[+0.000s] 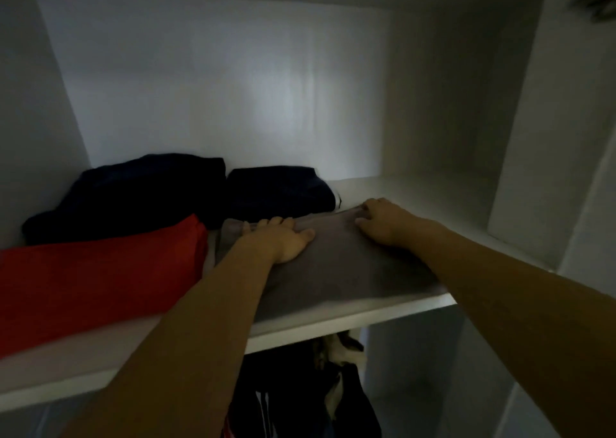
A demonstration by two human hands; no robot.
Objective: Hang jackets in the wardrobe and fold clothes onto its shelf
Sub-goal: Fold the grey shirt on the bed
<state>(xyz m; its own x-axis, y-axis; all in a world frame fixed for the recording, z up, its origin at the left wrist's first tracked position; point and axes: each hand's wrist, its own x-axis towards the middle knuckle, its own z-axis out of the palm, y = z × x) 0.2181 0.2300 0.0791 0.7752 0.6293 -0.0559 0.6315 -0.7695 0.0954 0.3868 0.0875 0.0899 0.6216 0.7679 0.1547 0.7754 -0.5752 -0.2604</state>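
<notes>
Both bare arms reach up onto the white shelf [393,311] of the wardrobe [520,137]. A folded grey garment [340,271] lies flat at the front of the shelf, its near edge close to the shelf's lip. The left hand [283,241] rests palm down on the left part of the garment, fingers straight and spread toward the back, thumb out to the right; its grip is loose, pressing the cloth and clutching nothing. The right hand [383,221] sits at the garment's far right corner, fingers bent over the back edge of the cloth; it appears to pinch that edge, though the dim light makes the hold hard to read.

Just left of the grey garment lies a folded red garment [100,277], also at the front of the shelf, the two nearly touching. Behind them, against the back wall, sit two dark navy piles: a larger one [133,194] at the left and a smaller folded one [283,191] to its right, with a white stripe showing at its right end. The right part of the shelf is bare white board.

Below the shelf, dark clothes [300,394] hang in the lower compartment, one with white stripes, another with a pale patch.
</notes>
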